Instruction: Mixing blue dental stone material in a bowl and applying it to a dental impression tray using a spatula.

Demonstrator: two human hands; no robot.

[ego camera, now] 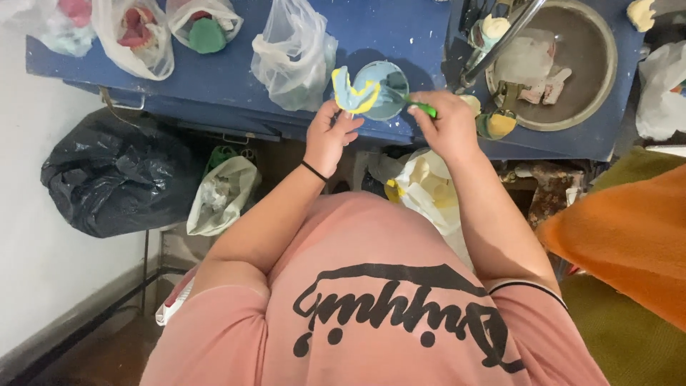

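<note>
Along the blue bench (400, 28) we see clear plastic bags (294, 53) in a row; a black sack (118, 182) sits below. Our left hand (330, 136) is clamped on a yellow tray filled with pale blue paste (355, 94). Our right hand (446, 123) is closed around a green-handled spatula (418, 107) reaching into the blue mixing bowl (384, 87).

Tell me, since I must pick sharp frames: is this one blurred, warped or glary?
Head view: left hand holding the yellow tray and right hand with the green-handled tool look sharp; wide-lens bending curves the blue bench; lighting soft, mild sheen on plastic bags.
</note>
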